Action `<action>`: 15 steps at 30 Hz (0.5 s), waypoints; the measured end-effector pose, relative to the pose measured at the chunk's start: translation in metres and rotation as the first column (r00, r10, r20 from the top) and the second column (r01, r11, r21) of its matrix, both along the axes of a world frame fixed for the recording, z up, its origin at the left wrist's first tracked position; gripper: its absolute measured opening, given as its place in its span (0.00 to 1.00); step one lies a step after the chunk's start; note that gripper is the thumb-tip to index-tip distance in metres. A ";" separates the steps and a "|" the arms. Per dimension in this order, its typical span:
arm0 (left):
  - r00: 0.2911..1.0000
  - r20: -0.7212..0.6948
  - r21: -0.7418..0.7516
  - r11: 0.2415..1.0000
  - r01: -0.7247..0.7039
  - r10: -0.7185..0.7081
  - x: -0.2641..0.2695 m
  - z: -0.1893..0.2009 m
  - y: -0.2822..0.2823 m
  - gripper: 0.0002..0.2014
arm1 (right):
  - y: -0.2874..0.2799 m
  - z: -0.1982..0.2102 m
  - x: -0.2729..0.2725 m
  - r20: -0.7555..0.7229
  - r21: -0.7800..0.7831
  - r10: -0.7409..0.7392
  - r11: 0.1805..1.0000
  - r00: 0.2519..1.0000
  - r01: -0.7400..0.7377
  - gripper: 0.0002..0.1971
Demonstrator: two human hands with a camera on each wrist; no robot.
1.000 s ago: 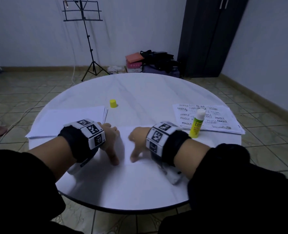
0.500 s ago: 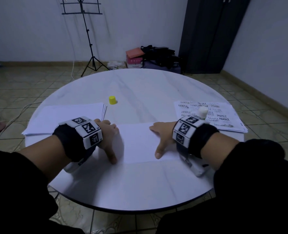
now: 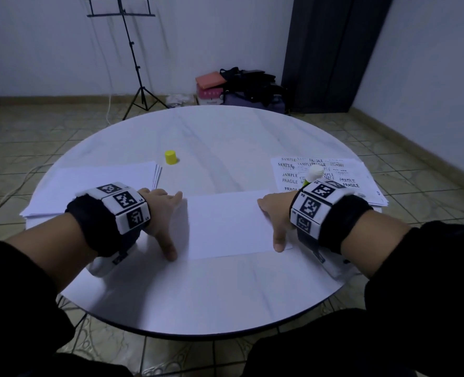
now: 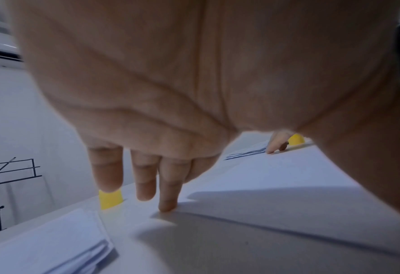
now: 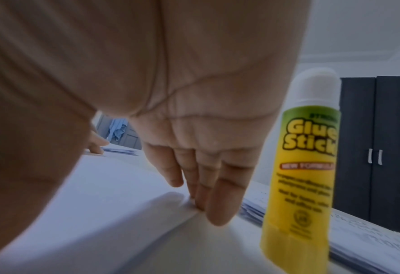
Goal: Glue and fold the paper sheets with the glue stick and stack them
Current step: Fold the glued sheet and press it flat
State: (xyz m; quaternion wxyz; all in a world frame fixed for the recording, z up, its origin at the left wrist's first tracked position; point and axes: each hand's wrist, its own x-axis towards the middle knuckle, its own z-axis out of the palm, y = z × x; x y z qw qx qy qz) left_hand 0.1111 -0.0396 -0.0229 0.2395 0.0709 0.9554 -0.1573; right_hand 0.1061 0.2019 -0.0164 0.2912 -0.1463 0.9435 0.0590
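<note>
While hands press ends, folded sheet lies crosswise.

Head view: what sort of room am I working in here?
Probably a spare room at home, not a workshop: a round table on tiled floor, a music stand, and bags piled beside a dark wardrobe.
</note>
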 end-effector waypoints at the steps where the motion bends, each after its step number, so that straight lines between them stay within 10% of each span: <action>1: 1.000 0.001 0.007 1.000 -0.007 0.007 -0.001 0.000 0.000 0.75 | -0.002 0.002 -0.001 0.000 -0.001 -0.012 1.000 1.000 0.012 0.29; 15: 0.979 0.053 0.345 0.917 -0.202 0.195 -0.006 0.011 0.008 0.69 | -0.022 0.015 0.009 -0.065 0.156 0.049 0.987 0.997 -0.038 0.53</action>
